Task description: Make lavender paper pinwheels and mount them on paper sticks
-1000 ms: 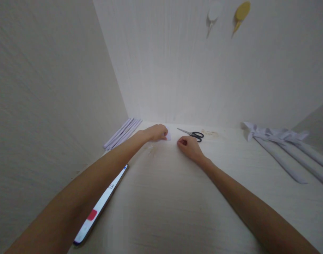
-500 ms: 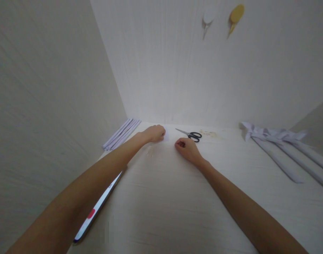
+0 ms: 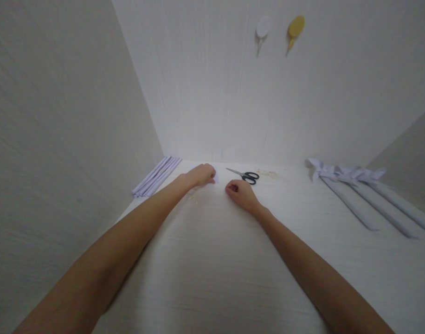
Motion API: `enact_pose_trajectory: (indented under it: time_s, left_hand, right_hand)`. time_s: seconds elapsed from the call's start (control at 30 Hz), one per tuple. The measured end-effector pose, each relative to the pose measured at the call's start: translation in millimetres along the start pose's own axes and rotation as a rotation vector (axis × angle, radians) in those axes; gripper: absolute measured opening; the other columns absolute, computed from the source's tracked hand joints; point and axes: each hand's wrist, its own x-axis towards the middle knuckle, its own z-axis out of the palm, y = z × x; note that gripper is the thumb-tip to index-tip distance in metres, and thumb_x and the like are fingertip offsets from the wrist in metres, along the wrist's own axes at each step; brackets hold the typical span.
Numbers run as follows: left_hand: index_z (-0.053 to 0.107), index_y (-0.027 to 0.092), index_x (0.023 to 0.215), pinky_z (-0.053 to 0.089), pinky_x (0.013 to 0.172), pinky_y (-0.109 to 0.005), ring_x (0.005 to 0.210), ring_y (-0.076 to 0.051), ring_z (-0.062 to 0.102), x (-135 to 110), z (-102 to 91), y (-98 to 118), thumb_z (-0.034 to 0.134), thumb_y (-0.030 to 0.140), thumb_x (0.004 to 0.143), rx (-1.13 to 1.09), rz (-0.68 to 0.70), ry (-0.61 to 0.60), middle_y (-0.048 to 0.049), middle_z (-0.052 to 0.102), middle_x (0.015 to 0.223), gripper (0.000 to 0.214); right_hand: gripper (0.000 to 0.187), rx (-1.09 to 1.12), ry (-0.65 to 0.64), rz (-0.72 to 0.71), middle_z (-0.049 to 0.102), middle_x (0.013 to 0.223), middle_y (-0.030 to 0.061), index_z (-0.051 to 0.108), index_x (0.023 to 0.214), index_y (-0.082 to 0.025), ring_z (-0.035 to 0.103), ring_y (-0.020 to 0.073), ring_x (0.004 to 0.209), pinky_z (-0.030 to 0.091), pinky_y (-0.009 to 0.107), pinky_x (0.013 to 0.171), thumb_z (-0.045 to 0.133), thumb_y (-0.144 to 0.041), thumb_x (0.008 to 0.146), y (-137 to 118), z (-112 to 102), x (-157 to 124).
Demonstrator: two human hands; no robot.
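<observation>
My left hand (image 3: 202,175) is closed over a small piece of white paper (image 3: 217,178), which shows beside the fingertips near the back of the table. Much of the paper is hidden by the hand. A short gap to the right is my right hand (image 3: 241,191), its thumb and fingers curled together in a pinch; whether anything tiny is between them I cannot make out. Just behind that hand lies a pair of scissors (image 3: 245,176) with black handles, blades pointing left and slightly apart from the hand.
Several rolled white paper sticks (image 3: 157,176) lie at the left wall. On the right are several paper flowers (image 3: 344,174) with long paper stems (image 3: 383,208). Brownish marks (image 3: 267,173) spot the white table (image 3: 212,260). White (image 3: 263,27) and yellow hooks (image 3: 296,27) hang on the back wall.
The view has shifted a little, so most things sit slightly further left. The lit screen by my left forearm is now hidden behind it. Both hands keep nearly the same pose.
</observation>
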Motion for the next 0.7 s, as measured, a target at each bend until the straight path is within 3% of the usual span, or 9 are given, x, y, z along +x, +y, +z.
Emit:
enact_pose_trajectory:
  time_s: [0.7]
  left_hand:
    - [0.066,0.014,0.075,0.041,0.068,-0.023,0.078,-0.017,0.059,8.2,-0.8,-11.4,0.062,0.021,0.062,-0.059,0.037,-0.05,-0.0076,0.067,0.081,0.015]
  right_hand:
    - [0.015,-0.005,0.0,-0.018,0.06,0.06,0.0032,0.062,0.066,-0.012,0.048,0.0104,0.054,0.034,0.021,0.052,0.047,-0.013,0.068,1.9,-1.5,-1.0]
